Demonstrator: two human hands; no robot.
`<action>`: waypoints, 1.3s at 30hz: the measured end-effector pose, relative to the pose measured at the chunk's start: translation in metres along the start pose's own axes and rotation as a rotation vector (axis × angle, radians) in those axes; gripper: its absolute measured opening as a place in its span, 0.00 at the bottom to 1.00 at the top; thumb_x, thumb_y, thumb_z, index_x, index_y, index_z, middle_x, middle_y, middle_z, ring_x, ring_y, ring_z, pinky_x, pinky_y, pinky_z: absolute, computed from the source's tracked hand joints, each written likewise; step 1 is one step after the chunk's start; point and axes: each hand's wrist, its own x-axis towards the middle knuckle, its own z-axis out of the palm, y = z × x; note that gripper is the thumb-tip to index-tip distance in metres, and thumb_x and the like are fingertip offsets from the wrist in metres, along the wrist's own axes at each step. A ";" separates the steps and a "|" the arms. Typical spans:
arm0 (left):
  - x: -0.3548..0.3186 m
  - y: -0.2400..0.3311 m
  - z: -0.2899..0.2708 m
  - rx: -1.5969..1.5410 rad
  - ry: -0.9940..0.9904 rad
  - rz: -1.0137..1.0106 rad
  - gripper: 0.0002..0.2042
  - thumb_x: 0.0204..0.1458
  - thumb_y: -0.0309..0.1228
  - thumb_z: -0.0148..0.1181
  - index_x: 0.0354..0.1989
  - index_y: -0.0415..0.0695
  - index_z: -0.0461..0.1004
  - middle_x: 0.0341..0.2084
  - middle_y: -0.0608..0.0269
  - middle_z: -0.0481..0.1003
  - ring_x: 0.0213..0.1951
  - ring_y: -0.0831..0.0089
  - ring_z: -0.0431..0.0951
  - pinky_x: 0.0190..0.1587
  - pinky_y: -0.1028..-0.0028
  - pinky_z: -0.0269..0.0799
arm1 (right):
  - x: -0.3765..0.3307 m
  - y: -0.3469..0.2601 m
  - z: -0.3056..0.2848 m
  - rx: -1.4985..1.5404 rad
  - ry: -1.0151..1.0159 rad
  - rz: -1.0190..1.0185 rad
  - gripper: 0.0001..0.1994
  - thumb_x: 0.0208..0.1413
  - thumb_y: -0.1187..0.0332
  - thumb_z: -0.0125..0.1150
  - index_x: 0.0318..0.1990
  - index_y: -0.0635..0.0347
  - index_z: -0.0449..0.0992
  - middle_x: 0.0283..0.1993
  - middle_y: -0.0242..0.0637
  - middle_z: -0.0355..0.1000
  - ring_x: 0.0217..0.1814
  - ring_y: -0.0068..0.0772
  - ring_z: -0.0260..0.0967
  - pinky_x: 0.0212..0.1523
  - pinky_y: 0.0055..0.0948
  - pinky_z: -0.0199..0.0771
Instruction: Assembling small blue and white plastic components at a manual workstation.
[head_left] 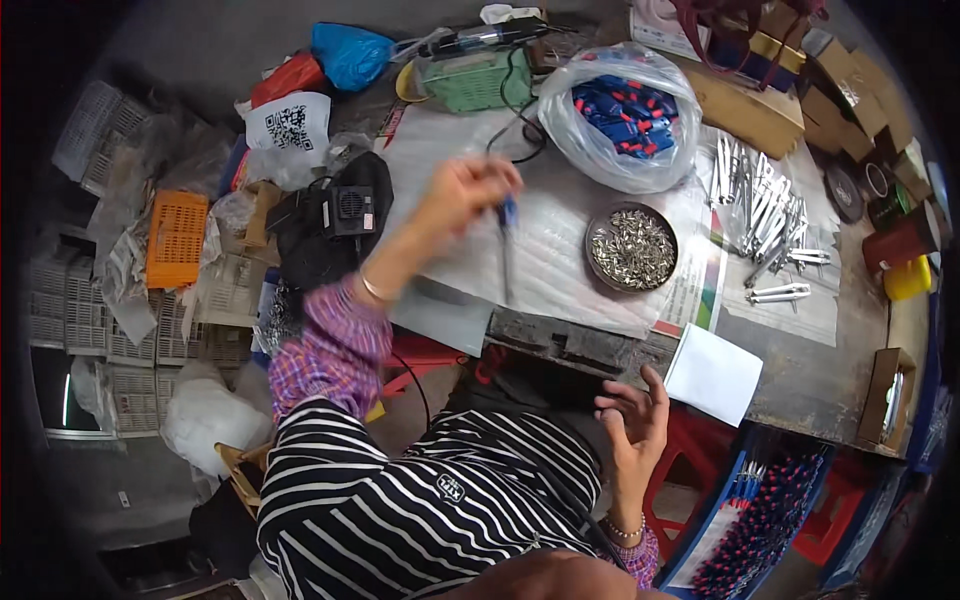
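My left hand (465, 195) is raised over the white-covered part of the table, blurred by motion. Its fingers are closed round a blue-handled tool (507, 212) whose long thin shaft points down toward the table's near edge. What kind of tool it is, the blur does not show for certain. My right hand (636, 430) is held off the table's near edge, palm up with fingers loosely bent and apart, holding nothing. A round dark dish (590, 262) full of small shiny metal parts stands between the hands and a clear plastic bag (562, 135) of blue and red pieces.
Silver metal tools (765, 215) lie in a pile at the right. A white paper pad (713, 375) overhangs the near edge. Below it, a blue tray (728, 575) holds many blue and red pieces. Orange baskets (177, 240) and a black device (348, 210) are at the left.
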 end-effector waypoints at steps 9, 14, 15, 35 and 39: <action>0.115 -0.065 -0.148 0.445 0.425 -0.097 0.07 0.43 0.32 0.59 0.27 0.41 0.77 0.14 0.67 0.70 0.08 0.79 0.63 0.10 0.77 0.53 | 0.000 0.014 -0.007 -0.091 0.001 0.037 0.25 0.54 0.77 0.55 0.59 0.64 0.57 0.42 0.41 0.71 0.36 0.23 0.70 0.36 0.19 0.70; 0.132 -0.091 -0.147 0.468 0.432 -0.094 0.09 0.42 0.32 0.60 0.30 0.42 0.79 0.18 0.64 0.75 0.14 0.77 0.70 0.17 0.76 0.63 | -0.001 0.014 -0.014 -0.116 0.004 0.088 0.23 0.53 0.79 0.54 0.57 0.65 0.59 0.40 0.40 0.71 0.36 0.23 0.70 0.36 0.19 0.70; 0.133 -0.094 -0.148 0.467 0.451 -0.038 0.10 0.41 0.32 0.60 0.32 0.42 0.79 0.20 0.63 0.76 0.17 0.76 0.73 0.20 0.75 0.67 | 0.000 0.015 -0.015 -0.116 0.002 0.094 0.22 0.53 0.79 0.54 0.57 0.66 0.60 0.40 0.40 0.72 0.36 0.23 0.70 0.36 0.19 0.70; 0.093 -0.092 -0.108 0.997 0.580 -0.116 0.18 0.30 0.37 0.63 0.32 0.41 0.78 0.28 0.46 0.76 0.35 0.50 0.76 0.40 0.61 0.71 | 0.007 0.020 -0.020 -0.114 -0.053 0.149 0.15 0.53 0.78 0.54 0.49 0.69 0.69 0.39 0.41 0.73 0.35 0.23 0.70 0.36 0.19 0.70; 0.089 -0.084 -0.112 1.033 0.595 -0.079 0.15 0.32 0.34 0.59 0.31 0.41 0.78 0.26 0.46 0.76 0.34 0.48 0.76 0.39 0.59 0.71 | 0.006 0.018 -0.021 -0.134 -0.046 0.151 0.14 0.53 0.79 0.54 0.48 0.69 0.69 0.39 0.40 0.73 0.36 0.23 0.70 0.36 0.19 0.70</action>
